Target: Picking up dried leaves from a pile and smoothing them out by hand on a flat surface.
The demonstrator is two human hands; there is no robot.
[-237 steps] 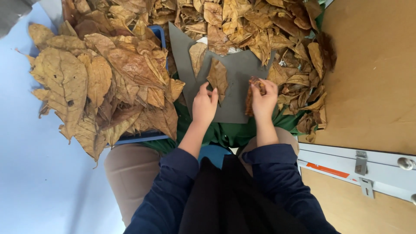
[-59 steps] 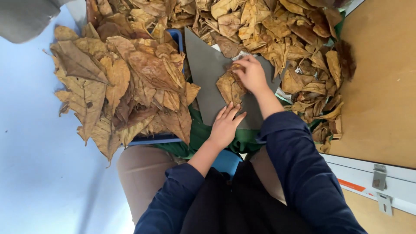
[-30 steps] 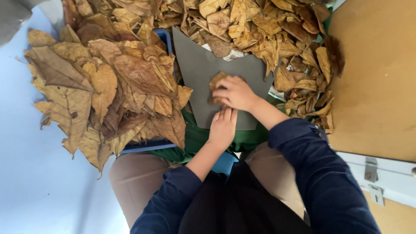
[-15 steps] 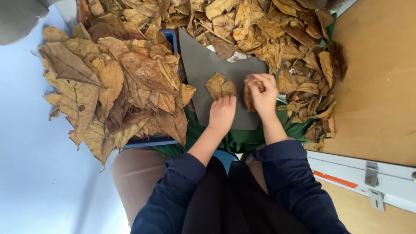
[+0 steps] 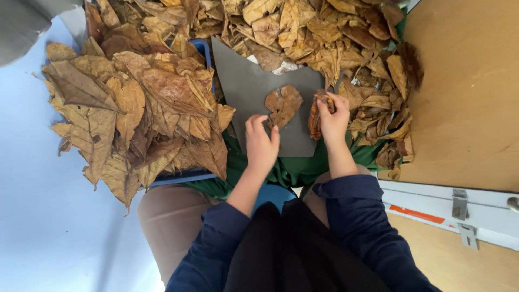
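A flat, dry brown leaf (image 5: 283,105) lies on the grey board (image 5: 254,81), near the board's middle, its surface cracked and its edges ragged. A second dry leaf (image 5: 315,114), darker and curled up on edge, stands at the board's right edge, just right of the flat leaf and apart from it, pinched from above by fingertips.

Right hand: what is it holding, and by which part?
A dry brown leaf, pinched at its upper end by the right hand's fingers.
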